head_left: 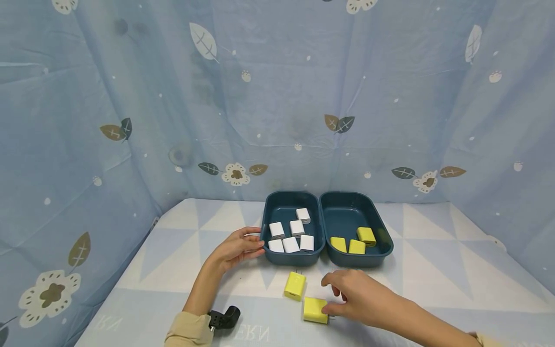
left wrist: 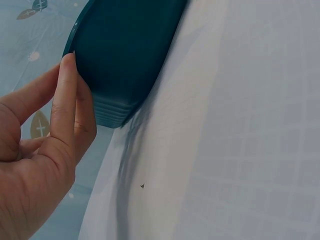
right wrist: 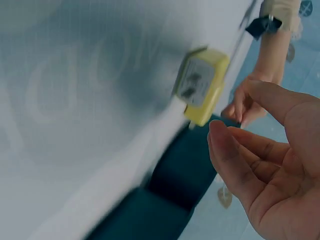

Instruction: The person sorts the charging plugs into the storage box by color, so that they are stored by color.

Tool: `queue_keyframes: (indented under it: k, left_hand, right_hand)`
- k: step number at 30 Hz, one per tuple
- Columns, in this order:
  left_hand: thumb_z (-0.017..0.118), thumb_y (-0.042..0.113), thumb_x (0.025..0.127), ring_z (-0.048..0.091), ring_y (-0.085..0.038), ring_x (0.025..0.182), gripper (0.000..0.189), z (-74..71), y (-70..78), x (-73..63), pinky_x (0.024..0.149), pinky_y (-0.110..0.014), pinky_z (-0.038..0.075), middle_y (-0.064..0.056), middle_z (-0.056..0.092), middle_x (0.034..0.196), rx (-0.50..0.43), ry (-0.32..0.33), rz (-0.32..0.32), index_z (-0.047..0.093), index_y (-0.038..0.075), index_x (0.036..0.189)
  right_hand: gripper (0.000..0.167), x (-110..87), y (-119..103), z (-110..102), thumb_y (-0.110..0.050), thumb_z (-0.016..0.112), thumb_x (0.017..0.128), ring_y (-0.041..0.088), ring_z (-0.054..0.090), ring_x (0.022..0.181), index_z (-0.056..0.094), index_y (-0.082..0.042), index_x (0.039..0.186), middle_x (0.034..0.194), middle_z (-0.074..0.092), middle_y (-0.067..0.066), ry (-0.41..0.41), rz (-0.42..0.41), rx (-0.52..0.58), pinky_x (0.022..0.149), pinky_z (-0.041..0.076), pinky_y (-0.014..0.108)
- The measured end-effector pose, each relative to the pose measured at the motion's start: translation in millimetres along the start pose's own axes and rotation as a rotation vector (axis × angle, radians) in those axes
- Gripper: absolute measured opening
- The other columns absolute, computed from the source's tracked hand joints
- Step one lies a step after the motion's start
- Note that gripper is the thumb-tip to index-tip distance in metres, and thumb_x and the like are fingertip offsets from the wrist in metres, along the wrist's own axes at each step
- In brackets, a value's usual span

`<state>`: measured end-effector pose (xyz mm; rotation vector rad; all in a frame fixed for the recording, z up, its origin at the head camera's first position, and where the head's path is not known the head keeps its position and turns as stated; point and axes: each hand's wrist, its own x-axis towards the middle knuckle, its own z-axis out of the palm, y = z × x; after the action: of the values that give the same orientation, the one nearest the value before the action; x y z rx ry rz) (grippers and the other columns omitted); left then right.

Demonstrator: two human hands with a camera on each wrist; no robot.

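In the head view my left hand (head_left: 236,248) holds the left rim of the left dark teal bin (head_left: 292,260), where several white charger plugs (head_left: 297,228) lie. The left wrist view shows the fingertips of that hand (left wrist: 55,120) pinching the rim. My right hand (head_left: 362,296) hovers, fingers bent loosely and thumb apart, beside a yellow charger plug (head_left: 314,310) on the table. The thumb overlaps its edge; whether it touches cannot be told. Another yellow plug (head_left: 295,286) lies just beyond, prongs pointing away. Blurred yellow plugs (right wrist: 204,82) appear in the right wrist view past the fingertips.
The right teal bin (head_left: 360,261) stands against the left one and contains 3 yellow plugs (head_left: 366,236). A patterned cloth (head_left: 173,260) covers the table. Behind it hangs a blue curtain (head_left: 277,96). A black strap piece (head_left: 224,318) juts from the left wrist.
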<state>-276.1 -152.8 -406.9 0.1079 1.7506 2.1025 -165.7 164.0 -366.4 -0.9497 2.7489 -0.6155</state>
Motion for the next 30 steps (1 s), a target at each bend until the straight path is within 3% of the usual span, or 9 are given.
queue_keyframes:
  k: [8, 22, 25, 30]
  left_hand:
    - [0.057, -0.009, 0.094, 0.067, -0.018, 0.086, 0.055, 0.4, 0.8, -0.1, 0.085, -0.033, 0.059, -0.014, 0.054, 0.103, -0.009, 0.002, 0.005, 0.033, -0.009, 0.143]
    - [0.056, -0.01, 0.095, 0.067, -0.018, 0.086, 0.054, -0.4, -0.8, -0.1, 0.086, -0.033, 0.059, -0.014, 0.053, 0.104, -0.009, -0.005, 0.005, 0.032, -0.009, 0.143]
    - [0.056, -0.01, 0.095, 0.067, -0.017, 0.086, 0.054, -0.5, -0.6, -0.6, 0.086, -0.033, 0.059, -0.013, 0.053, 0.103, -0.011, -0.011, 0.006, 0.031, -0.009, 0.143]
    - [0.056, -0.009, 0.095, 0.067, -0.017, 0.086, 0.056, -0.4, -0.3, -1.1, 0.086, -0.032, 0.059, -0.012, 0.053, 0.102, -0.012, -0.015, 0.002, 0.03, -0.009, 0.144]
  right_hand:
    - [0.052, 3.2, -9, 18, -0.053, 0.076, 0.082, 0.003, 0.047, 0.062, 0.067, -0.012, 0.113, 0.072, 0.053, -0.015, -0.024, 0.019, -0.036, 0.055, 0.046, 0.02]
    - [0.075, 13.8, -24, 47, -0.082, 0.041, 0.085, 0.009, 0.037, 0.048, 0.066, -0.011, 0.093, 0.058, 0.04, -0.009, 0.07, 0.075, -0.375, 0.042, 0.028, 0.024]
    - [0.076, 17.2, -26, 49, -0.082, 0.04, 0.086, 0.01, 0.037, 0.047, 0.067, -0.01, 0.091, 0.057, 0.04, -0.008, 0.074, 0.088, -0.416, 0.041, 0.029, 0.024]
    - [0.07, 20.6, -28, 49, -0.076, 0.05, 0.087, 0.011, 0.039, 0.049, 0.068, -0.008, 0.096, 0.058, 0.044, -0.007, 0.051, 0.11, -0.425, 0.044, 0.034, 0.025]
